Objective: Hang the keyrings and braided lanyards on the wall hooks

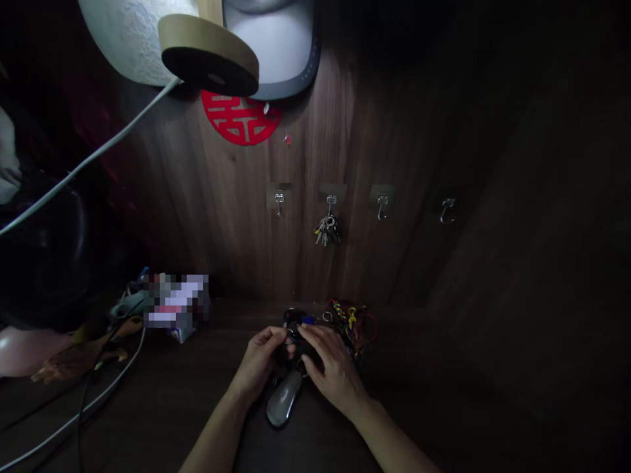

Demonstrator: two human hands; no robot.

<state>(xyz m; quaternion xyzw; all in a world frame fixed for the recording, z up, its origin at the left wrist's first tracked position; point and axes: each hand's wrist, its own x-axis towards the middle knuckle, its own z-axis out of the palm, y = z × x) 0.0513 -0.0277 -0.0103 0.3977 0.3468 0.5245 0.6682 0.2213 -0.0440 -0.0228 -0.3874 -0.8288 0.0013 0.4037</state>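
My left hand (261, 358) is closed, its thumb and fingertips pinching a metal key ring (290, 336). My right hand (332, 368) reaches in from the other side, thumb apart from its stretched fingers, with the fingertips close to the ring. Below and between the hands lies a smooth, shiny oval object (284, 399), dark-edged like a fob or shoehorn; its kind is unclear in the dim light. Dark small items and a blue piece (308, 320) sit just beyond the fingertips. A bundle of colourful braided cords (352, 322) rests behind my right hand.
On the wooden wall are several metal hooks (382, 205), one carrying a bunch of keys (327, 231). A lamp (210, 56) and its white cable (98, 154) hang upper left. Caps (276, 52) and a red round ornament (241, 121) are behind it. A blurred box (180, 302) stands left.
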